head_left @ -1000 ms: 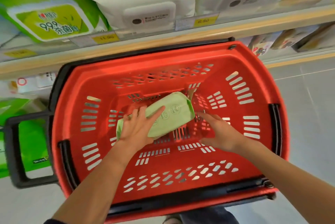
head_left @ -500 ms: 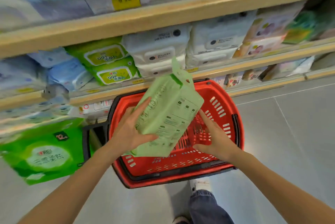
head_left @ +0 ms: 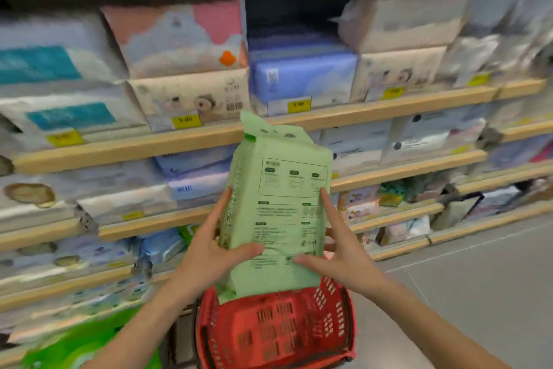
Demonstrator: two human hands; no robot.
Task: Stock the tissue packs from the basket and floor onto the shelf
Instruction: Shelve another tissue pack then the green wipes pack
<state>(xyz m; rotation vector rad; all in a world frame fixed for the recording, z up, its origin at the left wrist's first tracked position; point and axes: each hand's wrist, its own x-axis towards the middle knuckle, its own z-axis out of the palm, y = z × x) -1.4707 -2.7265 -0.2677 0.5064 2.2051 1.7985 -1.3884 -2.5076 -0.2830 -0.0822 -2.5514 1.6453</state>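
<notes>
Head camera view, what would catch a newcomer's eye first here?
A green tissue pack stands upright in the middle of the view, gripped between the left hand and the right hand. Just below it is a bright red basket. Behind run wooden shelves crowded with blurred packs and yellow price tags.

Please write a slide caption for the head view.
Left hand and right hand hold a green tissue pack above the red basket, facing the shelf.
</notes>
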